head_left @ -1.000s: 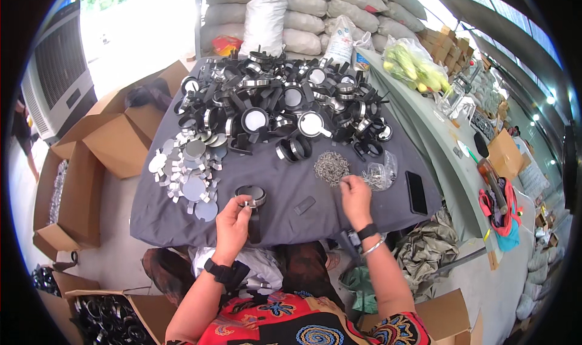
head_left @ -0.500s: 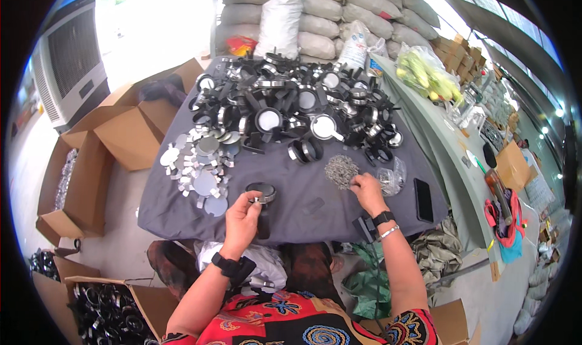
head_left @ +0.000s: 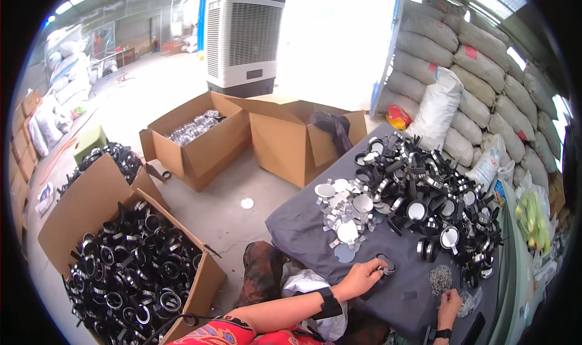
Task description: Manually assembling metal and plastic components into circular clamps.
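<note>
My left hand [head_left: 359, 279] pinches a black round part with a ring-shaped rim [head_left: 388, 260] above the grey cloth; its handle is mostly hidden under the hand. My right hand [head_left: 449, 308] has its fingertips together at the edge of a heap of small metal pieces [head_left: 441, 278], perhaps screws; what they grip is too small to make out. Beyond my left hand lie flat silvery discs with tabs [head_left: 347, 231] in a loose pile. A large heap of black round parts with metal bands and handles [head_left: 417, 210] covers the far side of the table.
Next to my right hand lies a clear plastic bag [head_left: 470, 302], with a black phone [head_left: 474, 329] close by. At the left, a carton [head_left: 209, 284] is full of black round parts. Two more open cartons [head_left: 279, 148] stand behind, before an air cooler [head_left: 242, 42]. Stacked sacks [head_left: 479, 63] rise behind the table.
The view has swung to the left, bringing the cartons on the floor into sight. My left hand still grips the round part, and my right hand stays beside the small metal pieces.
</note>
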{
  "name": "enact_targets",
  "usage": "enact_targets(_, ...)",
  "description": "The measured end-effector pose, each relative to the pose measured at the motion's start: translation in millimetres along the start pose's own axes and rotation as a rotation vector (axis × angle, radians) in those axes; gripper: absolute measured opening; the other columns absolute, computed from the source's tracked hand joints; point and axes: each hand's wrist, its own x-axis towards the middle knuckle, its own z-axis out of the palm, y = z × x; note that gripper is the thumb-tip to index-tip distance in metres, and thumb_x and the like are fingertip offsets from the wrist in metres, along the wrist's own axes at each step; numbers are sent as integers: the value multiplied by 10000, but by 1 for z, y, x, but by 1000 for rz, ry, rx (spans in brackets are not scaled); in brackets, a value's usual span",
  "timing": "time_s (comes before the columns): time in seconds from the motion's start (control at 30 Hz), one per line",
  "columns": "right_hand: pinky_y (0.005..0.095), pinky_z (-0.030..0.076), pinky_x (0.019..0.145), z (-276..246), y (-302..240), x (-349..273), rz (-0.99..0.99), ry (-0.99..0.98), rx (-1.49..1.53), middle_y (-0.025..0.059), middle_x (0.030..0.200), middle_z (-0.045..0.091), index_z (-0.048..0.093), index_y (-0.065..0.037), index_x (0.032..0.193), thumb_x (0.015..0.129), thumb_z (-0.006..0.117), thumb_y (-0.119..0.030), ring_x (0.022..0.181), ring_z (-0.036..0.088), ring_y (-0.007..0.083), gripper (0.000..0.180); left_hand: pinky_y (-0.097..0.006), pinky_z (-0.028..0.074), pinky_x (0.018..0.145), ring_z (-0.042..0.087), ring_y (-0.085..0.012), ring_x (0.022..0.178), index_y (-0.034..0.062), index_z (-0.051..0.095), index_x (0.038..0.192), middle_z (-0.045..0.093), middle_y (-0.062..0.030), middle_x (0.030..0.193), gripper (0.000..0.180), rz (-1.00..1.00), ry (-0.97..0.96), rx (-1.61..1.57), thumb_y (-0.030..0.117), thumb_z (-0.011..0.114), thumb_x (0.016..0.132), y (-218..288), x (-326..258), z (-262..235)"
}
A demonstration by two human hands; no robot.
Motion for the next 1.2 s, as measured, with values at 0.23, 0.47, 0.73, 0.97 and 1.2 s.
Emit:
enact_targets(0.23, 324, 409, 458, 3, -84, -3, -415, 264, -13, 90, 645, 530, 513, 9, 766, 839, 555, 3, 490, 509, 186, 84, -256, 416, 580, 457, -61, 608, 42, 582, 1085, 534, -10, 644, 191, 3, -29, 9, 110, 552, 909, 3, 12, -1)
enact_targets(0.47, 238, 521, 535, 27, -152, -30, 21, -178, 677, 44, 686, 574, 531, 17, 829, 859, 570, 45, 583, 612, 97, 56, -233, 388, 495, 445, -29, 540, 66, 591, 1107, 526, 26, 647, 196, -10, -37, -20, 117, 540, 925, -5, 9, 1)
enact_targets(0.73, 256, 522, 584, 33, -167, -46, -28, -204, 712, 72, 711, 609, 531, 26, 827, 855, 553, 55, 621, 631, 127, 46, -260, 430, 556, 485, -60, 588, 51, 605, 1048, 560, -36, 646, 170, -120, -61, -50, 106, 563, 892, 8, 5, 4)
enact_targets(0.97, 255, 429, 580, 61, -195, -38, -203, -100, 749, 55, 769, 552, 559, 6, 797, 805, 605, 54, 643, 533, 132, 67, -200, 382, 422, 450, -17, 506, 63, 599, 1082, 530, 39, 678, 178, -107, -45, -137, 87, 525, 922, 0, 8, -8)
enact_targets(1.2, 253, 436, 587, 70, -191, -39, -222, -66, 788, 46, 790, 552, 568, 4, 836, 816, 622, 58, 653, 537, 120, 80, -195, 383, 407, 443, -17, 482, 52, 584, 1104, 512, 39, 650, 188, -123, -107, -127, 79, 514, 931, 2, 10, -2)
